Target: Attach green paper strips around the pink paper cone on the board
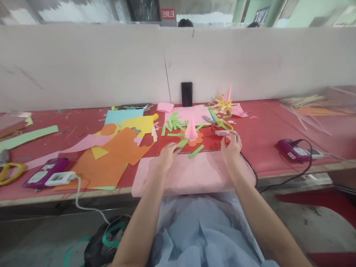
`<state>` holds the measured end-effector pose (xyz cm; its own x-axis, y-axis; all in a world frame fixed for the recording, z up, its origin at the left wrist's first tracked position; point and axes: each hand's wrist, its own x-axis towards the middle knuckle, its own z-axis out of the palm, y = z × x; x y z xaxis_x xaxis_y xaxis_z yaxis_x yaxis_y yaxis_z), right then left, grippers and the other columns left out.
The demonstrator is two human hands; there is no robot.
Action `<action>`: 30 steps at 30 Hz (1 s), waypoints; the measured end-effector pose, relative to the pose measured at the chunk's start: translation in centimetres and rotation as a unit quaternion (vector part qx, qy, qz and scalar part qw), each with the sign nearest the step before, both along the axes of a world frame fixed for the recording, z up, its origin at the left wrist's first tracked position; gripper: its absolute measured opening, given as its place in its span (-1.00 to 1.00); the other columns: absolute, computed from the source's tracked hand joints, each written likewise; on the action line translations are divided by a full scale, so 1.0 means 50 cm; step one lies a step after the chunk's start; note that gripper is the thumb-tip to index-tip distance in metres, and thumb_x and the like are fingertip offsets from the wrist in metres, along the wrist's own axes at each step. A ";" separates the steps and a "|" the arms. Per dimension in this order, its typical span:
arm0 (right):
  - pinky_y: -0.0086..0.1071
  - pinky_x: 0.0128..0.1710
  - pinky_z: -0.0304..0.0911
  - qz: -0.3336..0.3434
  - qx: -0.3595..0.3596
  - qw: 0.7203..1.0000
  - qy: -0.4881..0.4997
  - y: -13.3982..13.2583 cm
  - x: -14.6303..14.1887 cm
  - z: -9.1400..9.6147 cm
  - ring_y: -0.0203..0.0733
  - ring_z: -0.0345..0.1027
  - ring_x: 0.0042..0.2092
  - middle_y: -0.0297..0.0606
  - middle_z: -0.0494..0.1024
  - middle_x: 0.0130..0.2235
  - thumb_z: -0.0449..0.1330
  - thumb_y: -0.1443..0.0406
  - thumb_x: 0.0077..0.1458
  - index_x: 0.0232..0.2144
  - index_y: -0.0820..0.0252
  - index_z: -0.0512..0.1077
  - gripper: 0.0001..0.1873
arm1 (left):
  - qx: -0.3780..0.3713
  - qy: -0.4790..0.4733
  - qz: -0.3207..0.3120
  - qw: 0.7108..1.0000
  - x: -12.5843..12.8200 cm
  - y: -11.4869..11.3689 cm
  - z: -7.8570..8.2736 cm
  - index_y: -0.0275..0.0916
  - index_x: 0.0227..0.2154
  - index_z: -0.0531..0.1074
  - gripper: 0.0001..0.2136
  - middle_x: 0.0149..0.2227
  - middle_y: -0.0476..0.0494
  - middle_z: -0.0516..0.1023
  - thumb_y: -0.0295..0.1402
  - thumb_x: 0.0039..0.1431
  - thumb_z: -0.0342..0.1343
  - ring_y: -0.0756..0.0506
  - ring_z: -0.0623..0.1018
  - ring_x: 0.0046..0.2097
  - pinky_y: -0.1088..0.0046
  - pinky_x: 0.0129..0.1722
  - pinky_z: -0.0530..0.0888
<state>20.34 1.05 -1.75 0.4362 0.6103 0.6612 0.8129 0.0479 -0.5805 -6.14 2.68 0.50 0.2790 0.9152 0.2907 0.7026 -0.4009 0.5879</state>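
A pink paper cone stands upright on an orange paper flower, over a red sheet. My left hand is closed, pinching the end of a green paper strip beside the cone's base. Whether the strip touches the flower is hard to tell. On the right, my right hand is wrapped round a pink glue gun, its tip pointing left toward the cone. Another green strip lies just in front of the flower, and several more green strips are heaped behind it.
Yellow-handled scissors lie behind the glue gun. A finished-looking cone piece with yellow fringe stands at the back right, and a black phone leans on the partition. Orange sheets and a purple power strip are at left; another purple box is at right.
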 end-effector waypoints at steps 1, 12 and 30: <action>-0.12 0.02 0.13 0.005 0.005 1.000 0.000 -0.001 -0.001 0.001 -0.06 0.24 0.02 -0.09 0.42 -0.07 -0.01 0.29 0.08 -0.24 0.17 0.34 -0.80 | 0.005 0.000 0.012 1.000 0.000 0.000 0.001 -0.21 -0.36 0.49 -0.90 -0.30 -0.07 0.54 -0.47 0.12 0.08 -0.04 0.52 -0.25 0.46 -0.23 0.42; -0.27 -0.24 0.29 0.179 -0.078 0.968 0.159 -0.023 -0.061 0.025 -0.16 0.39 -0.27 -0.14 0.53 -0.25 0.00 0.08 0.11 -0.20 0.20 0.38 -0.64 | 0.140 -0.045 0.118 0.982 0.015 -0.016 0.022 -0.16 -0.25 0.43 -0.89 -0.37 -0.03 0.58 -0.43 0.17 0.05 -0.02 0.56 -0.33 0.50 -0.31 0.44; -0.47 -0.63 0.19 0.265 -0.172 0.864 0.392 -0.019 -0.133 0.056 -0.29 0.35 -0.53 -0.27 0.53 -0.50 0.16 0.06 -0.11 -0.46 0.21 0.43 -0.68 | 0.041 -0.056 0.022 0.997 0.119 -0.083 0.035 -0.17 -0.16 0.42 -0.82 -0.25 -0.08 0.57 -0.32 0.22 -0.01 -0.08 0.54 -0.20 0.41 -0.18 0.45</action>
